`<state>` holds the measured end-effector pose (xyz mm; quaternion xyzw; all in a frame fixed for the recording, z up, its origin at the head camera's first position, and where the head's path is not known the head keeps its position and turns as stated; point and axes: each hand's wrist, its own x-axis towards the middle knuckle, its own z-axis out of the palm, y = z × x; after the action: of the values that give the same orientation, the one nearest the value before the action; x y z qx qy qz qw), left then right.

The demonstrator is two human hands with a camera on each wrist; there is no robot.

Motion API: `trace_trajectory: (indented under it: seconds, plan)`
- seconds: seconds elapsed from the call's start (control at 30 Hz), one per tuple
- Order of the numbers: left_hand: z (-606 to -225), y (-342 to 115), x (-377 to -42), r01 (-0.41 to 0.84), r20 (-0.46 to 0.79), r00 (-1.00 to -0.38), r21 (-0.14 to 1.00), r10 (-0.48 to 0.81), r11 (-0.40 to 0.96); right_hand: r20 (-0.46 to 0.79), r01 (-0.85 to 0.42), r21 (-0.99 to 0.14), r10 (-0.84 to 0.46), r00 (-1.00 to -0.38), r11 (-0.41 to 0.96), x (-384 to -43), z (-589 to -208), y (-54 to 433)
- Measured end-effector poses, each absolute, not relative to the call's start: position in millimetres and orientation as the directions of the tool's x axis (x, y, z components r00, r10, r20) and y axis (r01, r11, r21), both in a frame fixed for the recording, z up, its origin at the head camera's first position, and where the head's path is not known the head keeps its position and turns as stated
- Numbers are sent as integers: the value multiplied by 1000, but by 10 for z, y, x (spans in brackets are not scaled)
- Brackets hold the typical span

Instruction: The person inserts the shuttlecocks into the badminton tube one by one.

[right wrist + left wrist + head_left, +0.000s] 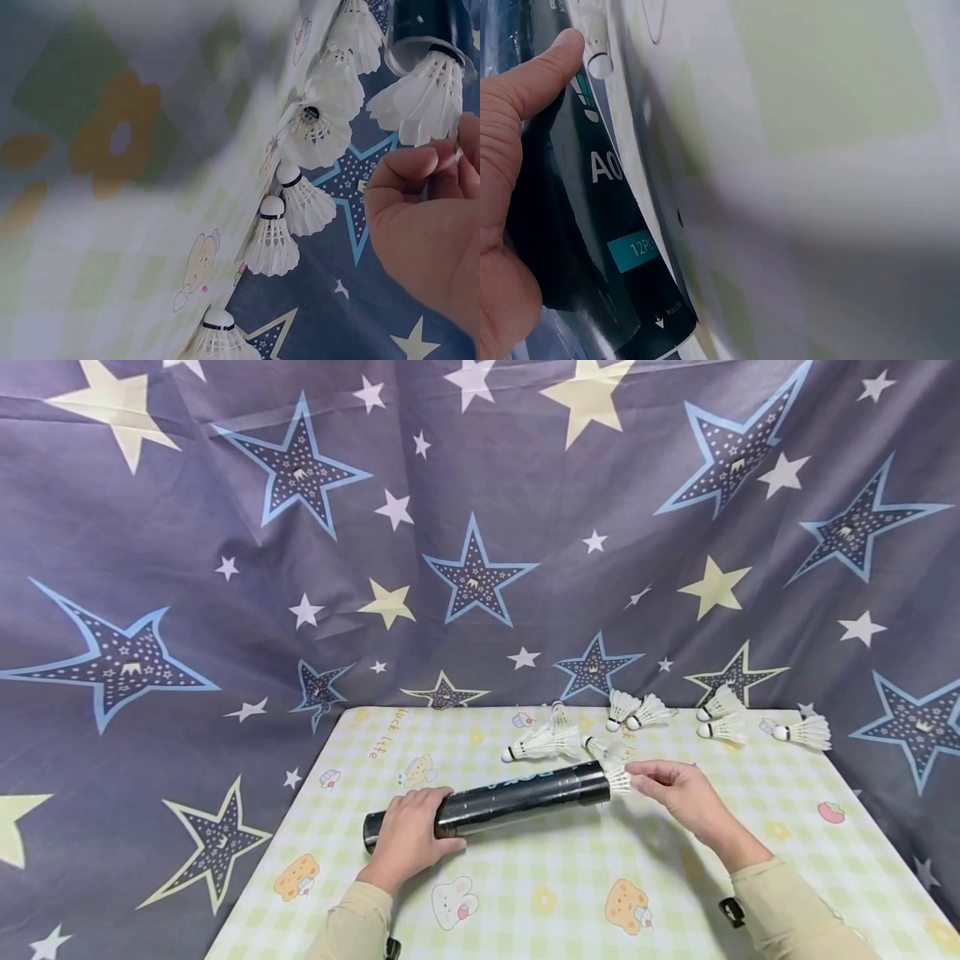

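Note:
My left hand [411, 835] grips a black shuttlecock tube [517, 799] near its left end. The tube slants up to the right above the checked cloth, and in the left wrist view its label [634, 251] shows beside my thumb. At the tube's right-hand mouth my right hand [686, 797] pinches the feather edge of a white shuttlecock [424, 101]. That shuttlecock's cork end is inside the mouth, while its feathers stick out. Just behind the mouth lie more shuttlecocks [542, 743] in a loose cluster.
A pale checked cloth [540, 868] with cartoon prints covers the table. Further shuttlecocks lie along the back: a pair [648, 712] right of centre, and others [804, 732] toward the right corner. A dark star-patterned curtain [480, 468] hangs behind the table's back edge.

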<state>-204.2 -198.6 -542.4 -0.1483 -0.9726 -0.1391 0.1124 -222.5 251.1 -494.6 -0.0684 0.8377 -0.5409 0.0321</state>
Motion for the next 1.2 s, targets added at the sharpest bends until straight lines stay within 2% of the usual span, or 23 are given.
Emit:
trace_trajectory:
  seconds: [0.27, 0.43, 0.7, 0.93, 1.2]
  plan:
    - [-5380, -1868, -2011, 321, 247, -934, 265, 258, 909, 45, -110, -959, -242, -969, 262, -2192, -4907, 2369]
    - [-5414, -1867, -2015, 322, 260, -931, 257, 256, 911, 43, -89, -979, -245, -969, 181, -2171, -4917, 2276]
    - [-5402, -1872, -1994, 326, 310, -920, 263, 240, 908, -15, -11, -977, -120, -993, 211, -2091, -4958, 2222]
    - [-5413, -1862, -1988, 324, 299, -923, 259, 243, 910, -32, 5, -985, -152, -988, 172, -2066, -5050, 2204]
    - [-5402, -1841, -1973, 325, 291, -925, 283, 242, 902, -32, -14, -979, -221, -975, 203, -2042, -5052, 2182]
